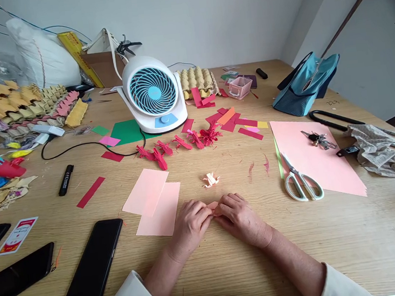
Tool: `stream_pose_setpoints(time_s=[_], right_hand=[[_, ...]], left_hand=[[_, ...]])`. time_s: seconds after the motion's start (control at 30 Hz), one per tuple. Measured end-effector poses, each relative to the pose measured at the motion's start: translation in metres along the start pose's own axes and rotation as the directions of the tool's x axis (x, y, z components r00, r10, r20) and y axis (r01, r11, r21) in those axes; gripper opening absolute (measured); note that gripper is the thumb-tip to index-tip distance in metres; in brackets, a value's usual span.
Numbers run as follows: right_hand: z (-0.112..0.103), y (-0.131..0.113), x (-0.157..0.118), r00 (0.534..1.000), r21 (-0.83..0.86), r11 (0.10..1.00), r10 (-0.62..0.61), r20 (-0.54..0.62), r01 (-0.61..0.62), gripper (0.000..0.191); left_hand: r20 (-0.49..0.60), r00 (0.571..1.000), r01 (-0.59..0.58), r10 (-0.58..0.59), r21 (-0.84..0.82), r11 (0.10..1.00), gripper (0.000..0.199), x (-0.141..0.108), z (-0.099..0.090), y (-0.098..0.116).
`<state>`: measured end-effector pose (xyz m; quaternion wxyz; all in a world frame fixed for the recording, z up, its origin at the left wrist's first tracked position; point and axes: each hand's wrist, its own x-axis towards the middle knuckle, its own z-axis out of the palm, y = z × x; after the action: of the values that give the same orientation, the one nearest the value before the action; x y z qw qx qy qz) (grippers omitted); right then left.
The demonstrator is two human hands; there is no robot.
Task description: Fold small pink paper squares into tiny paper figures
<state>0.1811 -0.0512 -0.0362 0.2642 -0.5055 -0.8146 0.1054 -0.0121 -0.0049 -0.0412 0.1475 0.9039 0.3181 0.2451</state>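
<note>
As the head view is opening up on the wooden table (231,267), both hands are coming together at the lower centre of the frame, fingertips almost meeting. The left hand (193,221) and the right hand (238,216) are pinching a small pink paper (212,205) between them, and the fingers are hiding most of it, so its exact folds are escaping the eye.

Just above, near the middle, a pale crumpled paper piece (211,180) is sitting alone, looking already shaped. Farther up, a row of red paper pieces (162,151) is stretching across the centre, and these are looking finished too. So the shaped pieces are lying out, while the paper in the fingers is seeming only part-worked.

What's left? Two flat pink sheets, the upper one (145,191) overlapping the lower one (165,217), are waiting unfolded left of centre. Over at the right, white-handled scissors (306,186) are resting partly on a large pink sheet (330,171), which is lying flat. Behind it all, a white fan (154,91) is standing upper centre.
</note>
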Motion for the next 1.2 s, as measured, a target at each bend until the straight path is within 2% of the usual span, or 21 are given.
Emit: stream_pose_setpoints(time_s=[0.47,1.0,1.2], right_hand=[[-0.0002,-0.0028,0.0004,1.000,-0.011,1.000,0.015,0.002,-0.015,0.007],[0.0001,-0.0017,-0.0010,1.000,-0.028,1.000,-0.010,0.013,0.010,0.013],[0.0001,-0.0016,-0.0010,1.000,-0.042,0.999,-0.024,0.007,0.024,0.014]], left_hand=[[0.012,1.000,-0.025,0.025,0.021,0.999,0.012,0.0014,-0.0009,0.0029],[0.045,0.999,-0.004,0.002,0.035,0.999,0.014,0.0001,-0.0023,0.0036],[0.061,0.997,-0.057,0.050,0.107,0.993,0.017,0.0005,-0.0033,0.0030]])
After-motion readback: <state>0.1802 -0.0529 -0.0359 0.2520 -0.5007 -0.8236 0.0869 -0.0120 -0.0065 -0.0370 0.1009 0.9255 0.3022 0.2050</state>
